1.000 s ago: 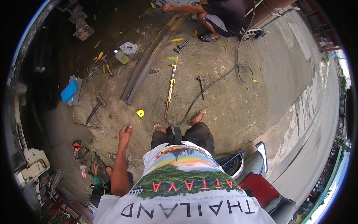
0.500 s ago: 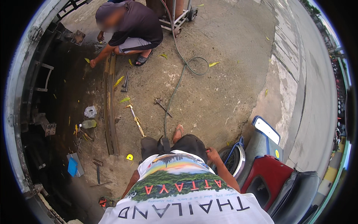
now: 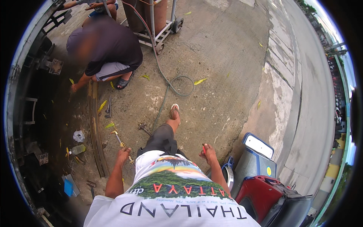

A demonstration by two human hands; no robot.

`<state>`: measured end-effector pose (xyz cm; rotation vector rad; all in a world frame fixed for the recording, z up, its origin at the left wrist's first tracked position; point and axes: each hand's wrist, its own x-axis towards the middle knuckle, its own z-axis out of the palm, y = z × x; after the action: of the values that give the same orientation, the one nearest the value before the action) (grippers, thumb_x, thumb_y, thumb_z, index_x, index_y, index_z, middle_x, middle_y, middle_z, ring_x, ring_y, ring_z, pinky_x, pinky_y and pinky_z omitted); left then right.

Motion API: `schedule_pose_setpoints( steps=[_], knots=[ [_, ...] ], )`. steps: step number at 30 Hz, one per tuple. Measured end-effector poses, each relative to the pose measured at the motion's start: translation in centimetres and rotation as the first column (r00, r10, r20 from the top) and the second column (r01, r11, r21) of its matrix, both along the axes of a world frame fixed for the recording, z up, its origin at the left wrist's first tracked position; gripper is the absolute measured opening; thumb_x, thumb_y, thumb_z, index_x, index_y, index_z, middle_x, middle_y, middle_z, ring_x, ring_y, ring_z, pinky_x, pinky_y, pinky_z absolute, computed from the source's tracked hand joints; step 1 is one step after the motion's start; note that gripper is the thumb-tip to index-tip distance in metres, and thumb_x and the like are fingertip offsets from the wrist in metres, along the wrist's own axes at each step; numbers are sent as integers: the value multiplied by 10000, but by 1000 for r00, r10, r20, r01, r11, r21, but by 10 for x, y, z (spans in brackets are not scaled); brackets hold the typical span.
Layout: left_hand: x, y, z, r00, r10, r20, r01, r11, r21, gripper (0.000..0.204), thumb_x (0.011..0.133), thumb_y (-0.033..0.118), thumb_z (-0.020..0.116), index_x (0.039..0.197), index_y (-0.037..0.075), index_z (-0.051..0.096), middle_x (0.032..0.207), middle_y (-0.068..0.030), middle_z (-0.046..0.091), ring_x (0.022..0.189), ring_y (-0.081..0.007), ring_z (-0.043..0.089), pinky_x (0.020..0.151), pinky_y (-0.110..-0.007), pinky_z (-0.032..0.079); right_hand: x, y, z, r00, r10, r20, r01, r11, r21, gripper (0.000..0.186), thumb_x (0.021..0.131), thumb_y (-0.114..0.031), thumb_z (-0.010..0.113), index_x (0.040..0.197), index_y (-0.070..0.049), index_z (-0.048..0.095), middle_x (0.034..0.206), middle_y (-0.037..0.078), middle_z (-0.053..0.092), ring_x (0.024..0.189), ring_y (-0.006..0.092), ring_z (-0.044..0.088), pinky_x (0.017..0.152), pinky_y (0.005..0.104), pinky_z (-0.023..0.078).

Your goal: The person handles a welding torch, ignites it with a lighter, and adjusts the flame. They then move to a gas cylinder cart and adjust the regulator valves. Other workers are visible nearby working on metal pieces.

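My right hand [image 3: 209, 154] is closed on a small red object [image 3: 204, 149] whose kind I cannot make out. It hangs in front of my right hip, above the concrete. My left hand [image 3: 123, 155] hangs at my left side with its fingers curled, and I see nothing in it. Just beyond the left hand a brass cutting torch [image 3: 119, 139] lies on the ground, its handle end partly hidden. Ahead of my left thigh lies a hammer [image 3: 143, 127]. One sandalled foot [image 3: 174, 112] is forward on the concrete.
A person [image 3: 117, 45] squats at the far left by long steel bars [image 3: 93, 128]. Behind stand gas cylinders [image 3: 154, 19] on a wheeled cart, with a hose [image 3: 163, 75] looping across the ground. A motorcycle sidecar [image 3: 251, 166] is close on my right. Another hammer [image 3: 91, 184] lies left.
My left hand has swung into view beside the torch. My right hand has moved forward, away from the wheel. One leg has stepped ahead, and the ground has shifted leftward and downward in view.
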<state>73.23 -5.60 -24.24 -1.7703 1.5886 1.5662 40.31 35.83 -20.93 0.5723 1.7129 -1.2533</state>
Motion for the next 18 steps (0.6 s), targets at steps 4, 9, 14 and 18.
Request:
schedule_pose_setpoints(
  steps=[4, 9, 14, 18],
  knots=[
    [-32, 11, -61, 998, 59, 1, -59, 984, 171, 259, 920, 193, 660, 1086, 1, 712, 957, -128, 725, 786, -227, 678, 653, -340, 520, -101, -23, 4, 997, -58, -50, 57, 998, -21, 388, 1054, -310, 468, 1366, -88, 527, 732, 34, 568, 692, 203, 661, 688, 369, 595],
    [-146, 11, -35, 990, 111, -84, -75, 934, 348, 261, 858, 137, 684, 1082, 6, 713, 972, -124, 719, 795, -219, 673, 665, -357, 525, -198, -29, 28, 989, -99, -111, 111, 988, 106, 407, 1034, -219, 502, 1421, -101, 462, 765, 49, 606, 703, 200, 665, 681, 371, 586],
    [-308, -72, 18, 985, -170, -1, 168, 972, 163, 427, 891, 253, 679, 1222, -17, 664, 1103, -168, 713, 962, -248, 680, 830, -379, 533, -248, -14, 34, 936, -318, -153, 343, 921, 182, 517, 989, -118, 536, 1476, -123, 361, 785, 65, 638, 711, 199, 669, 638, 380, 566],
    [-442, -144, 50, 995, -78, -68, 73, 995, -73, 513, 956, 311, 636, 1338, -28, 578, 1195, -174, 679, 1018, -252, 665, 870, -365, 521, -274, -1, 27, 913, -405, -49, 401, 871, 284, 464, 968, -102, 541, 1418, -149, 438, 830, 74, 663, 717, 186, 650, 650, 360, 547]
  ],
)
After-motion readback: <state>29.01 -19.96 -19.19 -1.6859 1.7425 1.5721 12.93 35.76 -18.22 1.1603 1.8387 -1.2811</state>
